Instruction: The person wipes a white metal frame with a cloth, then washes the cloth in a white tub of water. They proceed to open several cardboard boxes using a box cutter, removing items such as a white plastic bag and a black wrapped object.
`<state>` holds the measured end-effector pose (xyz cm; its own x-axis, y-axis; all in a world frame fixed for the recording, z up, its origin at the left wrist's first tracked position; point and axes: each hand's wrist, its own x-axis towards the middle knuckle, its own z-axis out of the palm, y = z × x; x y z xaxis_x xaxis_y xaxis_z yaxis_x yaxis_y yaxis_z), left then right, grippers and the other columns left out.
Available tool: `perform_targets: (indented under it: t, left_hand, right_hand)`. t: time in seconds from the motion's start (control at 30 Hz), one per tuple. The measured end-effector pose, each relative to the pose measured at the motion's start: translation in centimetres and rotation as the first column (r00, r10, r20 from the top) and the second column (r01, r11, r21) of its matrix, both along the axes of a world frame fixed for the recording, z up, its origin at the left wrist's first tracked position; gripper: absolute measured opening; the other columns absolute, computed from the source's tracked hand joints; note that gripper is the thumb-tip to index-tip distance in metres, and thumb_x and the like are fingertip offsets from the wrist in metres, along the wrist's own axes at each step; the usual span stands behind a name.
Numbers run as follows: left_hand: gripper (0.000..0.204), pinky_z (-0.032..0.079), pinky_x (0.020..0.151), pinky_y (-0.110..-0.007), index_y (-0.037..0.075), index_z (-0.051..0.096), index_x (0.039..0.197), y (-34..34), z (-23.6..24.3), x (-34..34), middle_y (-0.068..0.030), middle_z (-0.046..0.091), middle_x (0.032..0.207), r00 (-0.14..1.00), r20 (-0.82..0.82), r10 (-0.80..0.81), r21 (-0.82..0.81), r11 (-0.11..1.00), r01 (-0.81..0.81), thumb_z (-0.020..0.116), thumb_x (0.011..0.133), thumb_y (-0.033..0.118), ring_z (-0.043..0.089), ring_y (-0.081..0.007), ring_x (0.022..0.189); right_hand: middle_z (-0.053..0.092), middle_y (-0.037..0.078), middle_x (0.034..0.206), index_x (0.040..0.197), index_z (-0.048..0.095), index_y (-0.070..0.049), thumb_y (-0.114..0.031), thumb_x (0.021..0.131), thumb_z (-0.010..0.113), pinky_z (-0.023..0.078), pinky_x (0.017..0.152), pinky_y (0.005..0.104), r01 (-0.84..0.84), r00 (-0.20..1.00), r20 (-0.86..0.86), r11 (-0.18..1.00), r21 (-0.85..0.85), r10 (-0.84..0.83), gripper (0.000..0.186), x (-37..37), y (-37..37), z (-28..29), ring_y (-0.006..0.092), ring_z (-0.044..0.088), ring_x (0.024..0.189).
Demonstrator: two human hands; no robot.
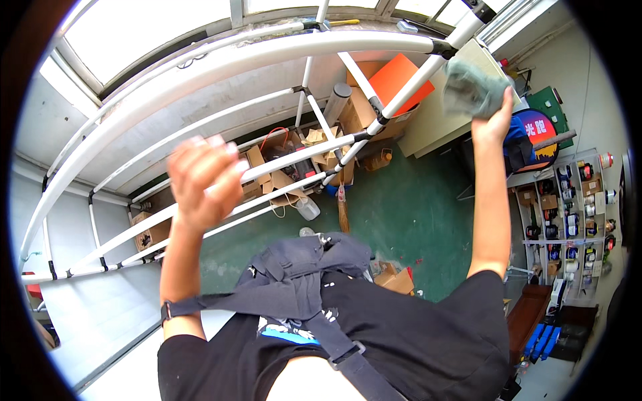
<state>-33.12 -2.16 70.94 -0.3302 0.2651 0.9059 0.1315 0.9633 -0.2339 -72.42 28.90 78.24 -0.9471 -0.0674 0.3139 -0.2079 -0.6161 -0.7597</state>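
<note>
My left hand (204,182) is raised at the centre-left, in front of the white tube rails (352,138); its fingers are curled and blurred, and I cannot tell whether they hold anything or touch a rail. My right hand (493,119) is closed on a crumpled grey-green cloth (473,90), held up at the upper right beside a black joint (443,49) of the tube frame; contact between cloth and frame is unclear. A dark strap or bag (287,267) lies across my body.
Cardboard boxes (358,107) and an orange board (398,77) sit behind the frame, near a broom (343,207) on the green floor (421,214). A pale cabinet (424,137) stands upper right; a shelf rack of spools (568,224) is right. A window (120,33) runs behind.
</note>
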Motion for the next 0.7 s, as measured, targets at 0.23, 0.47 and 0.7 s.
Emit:
perform_targets:
  t: [0.23, 0.47, 0.7]
  left_hand:
    - [0.043, 0.025, 0.112, -0.048, 0.009, 0.056, 0.119, -0.1, -11.9, 1.0, -0.0114, 0.053, 0.133, 0.763, 0.645, 0.047, 0.287, 0.910, -0.299, 0.071, 0.082, 0.024, 0.040, -0.0312, 0.135]
    - [0.077, 0.017, 0.114, -0.058, 0.008, 0.036, 0.144, 3.2, -20.4, -9.5, -0.0163, 0.032, 0.151, 0.552, 0.806, 0.215, 0.163, 0.815, -0.556, 0.067, 0.084, 0.045, 0.024, -0.0323, 0.144]
    - [0.052, 0.023, 0.104, -0.065, 0.010, 0.054, 0.125, 5.2, -23.6, -15.7, -0.0082, 0.056, 0.123, 0.486, 0.816, 0.314, 0.174, 0.668, -0.724, 0.067, 0.084, 0.041, 0.048, -0.0246, 0.124]
  right_hand:
    - [0.066, 0.005, 0.106, 0.114, 0.059, -0.008, -0.031, 0.096, 0.058, 0.052, 0.086, 0.0360, -0.172, 0.963, 0.234, 0.971, 0.166, 0.130, 0.029, 0.1, 3.1, -9.1, 0.0196, 0.064, 0.097]
    - [0.065, 0.007, 0.104, 0.121, 0.053, -0.005, -0.028, 0.093, 0.061, 0.051, 0.083, 0.0309, -0.488, 0.810, 0.023, 0.651, 0.582, 0.586, 0.037, -6.9, -5.9, -9.9, 0.0163, 0.064, 0.094]
    - [0.064, 0.005, 0.110, 0.126, 0.056, -0.001, -0.018, 0.082, 0.077, 0.048, 0.092, 0.0290, -0.550, 0.543, 0.312, 0.050, 0.833, 0.779, 0.051, -9.3, -13.7, -14.5, 0.0135, 0.059, 0.102]
